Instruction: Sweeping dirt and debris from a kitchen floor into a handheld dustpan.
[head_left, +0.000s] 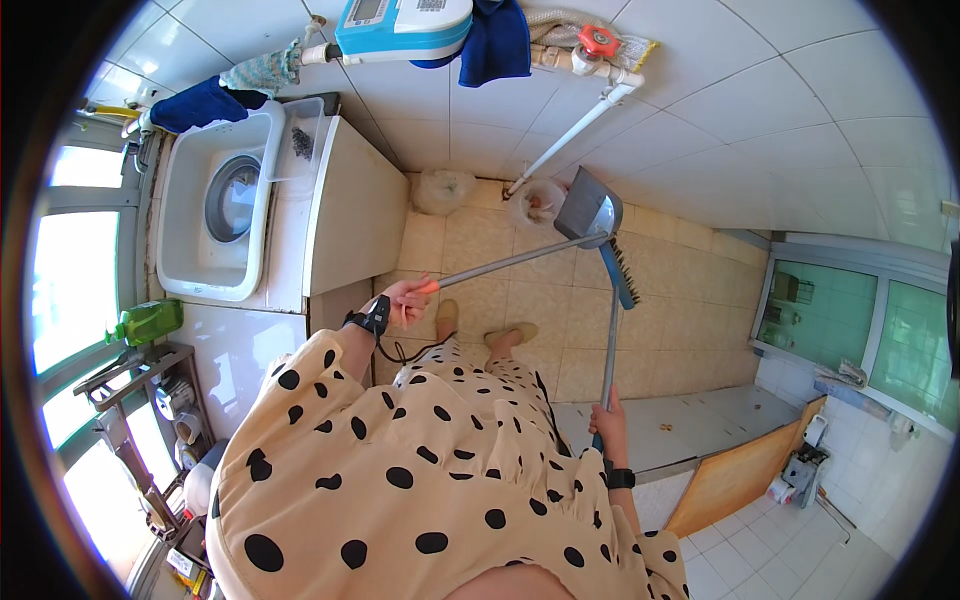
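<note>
My left hand (406, 300) grips the orange end of a long metal handle (517, 261) that runs to a grey dustpan (586, 201). The pan is raised in front of the tiled wall, its edge beside a small bin with a clear liner (541, 203) holding some refuse. My right hand (610, 426) is closed around the pole (610, 352) of a broom. The blue broom head (616, 270) with dark bristles is close by the dustpan's handle joint; whether they touch I cannot tell.
A second clear plastic bag (443, 190) stands by the wall. A white pipe (574, 135) with a red valve (598, 40) descends near the bin. To the left are a white basin (214, 281) holding a metal bowl (234, 199) and a counter (247, 360). A wooden panel (739, 472) stands at right.
</note>
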